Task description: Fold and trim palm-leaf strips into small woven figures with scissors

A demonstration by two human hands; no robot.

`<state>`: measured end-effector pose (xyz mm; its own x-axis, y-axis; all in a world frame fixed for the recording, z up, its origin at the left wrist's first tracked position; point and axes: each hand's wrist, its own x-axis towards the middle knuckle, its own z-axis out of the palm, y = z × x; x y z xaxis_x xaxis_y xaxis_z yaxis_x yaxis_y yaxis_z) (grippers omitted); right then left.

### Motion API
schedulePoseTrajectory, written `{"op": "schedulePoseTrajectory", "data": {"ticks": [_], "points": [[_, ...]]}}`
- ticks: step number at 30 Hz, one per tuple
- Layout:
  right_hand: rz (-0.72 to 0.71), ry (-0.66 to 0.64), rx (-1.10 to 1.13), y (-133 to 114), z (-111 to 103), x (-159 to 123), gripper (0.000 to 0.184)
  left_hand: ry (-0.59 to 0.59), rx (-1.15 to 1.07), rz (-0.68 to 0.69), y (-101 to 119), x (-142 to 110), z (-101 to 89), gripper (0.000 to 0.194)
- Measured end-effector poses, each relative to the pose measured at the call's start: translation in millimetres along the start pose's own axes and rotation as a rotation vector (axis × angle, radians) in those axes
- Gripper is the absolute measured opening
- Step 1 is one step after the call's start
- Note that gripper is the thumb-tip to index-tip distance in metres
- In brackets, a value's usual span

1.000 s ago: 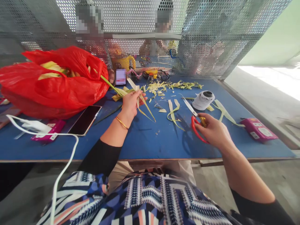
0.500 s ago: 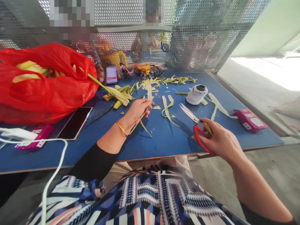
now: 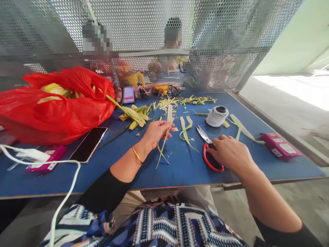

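Pinched in my left hand [image 3: 156,133] is a pale husk strip [image 3: 170,113]. Its broad end points up past my fingers, and its thin split tails hang down toward the table. My right hand [image 3: 232,153] is over the scissors [image 3: 203,134], fingers closed round the handles. Their red loop shows below my fingers, the blades point away to the left, and they seem to lie at or close to the table. A forked husk strip [image 3: 184,129] lies between my hands. Beyond the scissors stands a white spool of thread [image 3: 217,117].
A red plastic bag [image 3: 59,127] of husks fills the left, near a dark phone [image 3: 88,144], a purple pack [image 3: 47,159] and a white cable [image 3: 67,196]. Husk scraps [image 3: 197,100] lie along the back before a perforated metal screen [image 3: 144,27]. Another purple pack [image 3: 281,145] sits right.
My right hand has moved left and turned palm down over the scissors, which are lower. My left hand has turned the strip, showing more of its length. The view has tilted up slightly.
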<state>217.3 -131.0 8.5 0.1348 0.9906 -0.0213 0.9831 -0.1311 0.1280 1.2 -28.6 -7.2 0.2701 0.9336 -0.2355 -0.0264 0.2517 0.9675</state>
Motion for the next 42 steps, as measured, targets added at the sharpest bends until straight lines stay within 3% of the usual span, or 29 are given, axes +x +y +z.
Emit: {"op": "schedulePoseTrajectory", "data": {"ticks": [3, 5, 8, 12, 16, 21, 29, 32, 38, 42], "points": [[-0.169, 0.144, 0.519, -14, -15, 23, 0.025, -0.063, -0.009, 0.013, 1, -4, 1.7, 0.016], [-0.285, 0.140, 0.980, -29, -21, 46, 0.030, -0.112, -0.007, 0.027, 1, -6, 2.9, 0.016], [-0.229, 0.027, 1.408, -52, -22, 78, 0.030, -0.150, -0.013, 0.031, 1, -7, 3.7, 0.016], [-0.181, -0.052, 1.712, -69, -15, 95, 0.034, -0.118, -0.046, -0.012, 4, -8, 4.2, 0.019], [-0.146, 0.021, 1.779, -70, -12, 90, 0.030, -0.054, -0.129, -0.055, 5, -8, 6.9, 0.021], [-0.167, 0.019, 1.735, -69, -10, 85, 0.025, -0.051, -0.203, -0.123, 4, -11, 11.3, 0.021], [-0.203, 0.016, 1.729, -76, -7, 80, 0.036, -0.009, -0.131, -0.046, 1, -9, 12.1, 0.022], [-0.229, 0.038, 1.683, -78, -5, 79, 0.032, -0.014, -0.136, -0.029, 0, -9, 11.0, 0.023], [-0.144, 0.305, 1.596, -64, -4, 93, 0.019, -0.255, -0.146, -0.167, -2, -9, 6.5, 0.007], [-0.098, 0.451, 1.592, -49, -5, 105, 0.023, -0.396, -0.117, -0.232, -5, -9, 4.1, 0.009]]}}
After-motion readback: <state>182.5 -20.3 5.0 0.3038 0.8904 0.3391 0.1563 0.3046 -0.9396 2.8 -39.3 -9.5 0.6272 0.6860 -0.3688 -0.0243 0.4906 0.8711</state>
